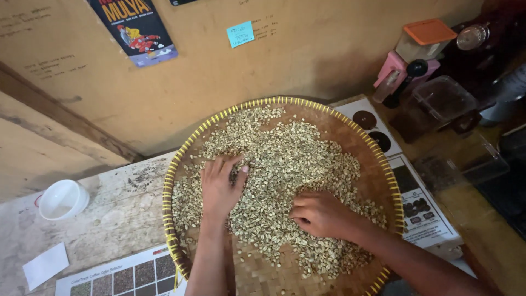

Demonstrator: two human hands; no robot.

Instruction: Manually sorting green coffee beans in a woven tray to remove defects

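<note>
At the surface's (109, 219) left edge we see a small white cup (63, 199), empty as far as we can tell, w/ a white paper slip (45, 265) below it nr the front-left corner. Along the front edge lies a printed colour chart (129, 275) w/ a row of dark sample squares, its right end just beside the tray.

The round woven tray (350, 129), yellow-rimmed, takes up the surface's middle and is spread w/ pale green coffee beans (290, 159), thickest at centre and toward the back rim; bare weave shows along the front.

Our left hand (221, 186) lies flat on the beans in the tray's left half, fingers spread and pointing toward the back wall. Our right hand (320, 215) rests on the beans right of centre, fingers curled inward and pressed together; whether it pinches a bean, we can't tell.

Right of the tray, another printed sheet (422, 211) lies on the surface. At the back-right corner stand clear plastic containers (445, 98) and a pink appliance w/ an orange lid (413, 52).
</note>
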